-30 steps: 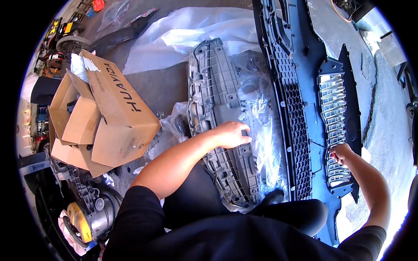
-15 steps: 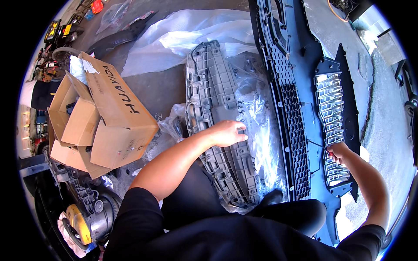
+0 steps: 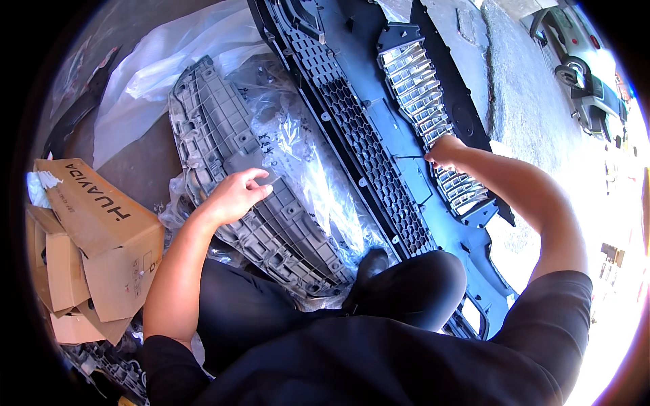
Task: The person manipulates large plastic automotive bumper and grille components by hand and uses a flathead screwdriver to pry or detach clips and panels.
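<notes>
My right hand (image 3: pixel 445 153) is closed around a screwdriver, its thin dark shaft (image 3: pixel 409 157) pointing left over the black car bumper (image 3: pixel 379 122). Most of the screwdriver's handle is hidden by my fingers. Beneath that hand lies a chrome-slatted grille (image 3: pixel 414 84) set in the bumper. My left hand (image 3: pixel 235 196) hovers at or just over a grey ribbed plastic grille panel (image 3: pixel 227 128); whether it touches is unclear. Its thumb and forefinger are apart, with nothing visible between them. A black honeycomb mesh (image 3: pixel 365 139) runs along the bumper's near left side.
Clear plastic wrapping (image 3: pixel 298 145) lies between the panel and the bumper. A torn cardboard box (image 3: pixel 108 237) stands at the left. White sheeting (image 3: pixel 142 81) covers floor at the far left. My bent knee (image 3: pixel 433 281) is close to the bumper. A parked vehicle (image 3: pixel 575 40) shows at upper right.
The view has swung to the right, so the box, panel and bumper sit further left. My right hand keeps its hold on the screwdriver; my left hand stays over the grey panel.
</notes>
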Motion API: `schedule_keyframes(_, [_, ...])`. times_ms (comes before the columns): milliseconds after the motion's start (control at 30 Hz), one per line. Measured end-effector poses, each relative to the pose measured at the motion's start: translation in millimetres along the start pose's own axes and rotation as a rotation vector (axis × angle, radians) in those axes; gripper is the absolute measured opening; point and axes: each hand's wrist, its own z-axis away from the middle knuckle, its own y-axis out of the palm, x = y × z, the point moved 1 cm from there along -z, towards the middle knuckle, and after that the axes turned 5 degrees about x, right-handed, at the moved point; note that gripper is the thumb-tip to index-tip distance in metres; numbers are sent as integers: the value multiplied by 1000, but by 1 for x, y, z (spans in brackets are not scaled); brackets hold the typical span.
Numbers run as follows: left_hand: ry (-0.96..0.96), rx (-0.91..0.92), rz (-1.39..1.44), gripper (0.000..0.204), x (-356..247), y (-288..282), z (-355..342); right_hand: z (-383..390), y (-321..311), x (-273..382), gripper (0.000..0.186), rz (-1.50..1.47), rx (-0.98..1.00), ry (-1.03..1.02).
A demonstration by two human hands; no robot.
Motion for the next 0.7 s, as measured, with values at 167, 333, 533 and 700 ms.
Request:
schedule_keyframes(167, [15, 10, -6, 49, -1, 2, 2, 20, 5, -8, 22, 819, -320, -560])
schedule_keyframes(333, [20, 8, 19, 49, 2, 2, -1, 32, 6, -7, 26, 998, -266, -641])
schedule_keyframes(533, [11, 3, 42, 49, 0, 3, -7, 25, 3, -3, 21, 445, -255, -372])
schedule_keyframes(700, [56, -15, 44, 49, -3, 3, -9, 6, 3, -6, 18, 163, -218, -200])
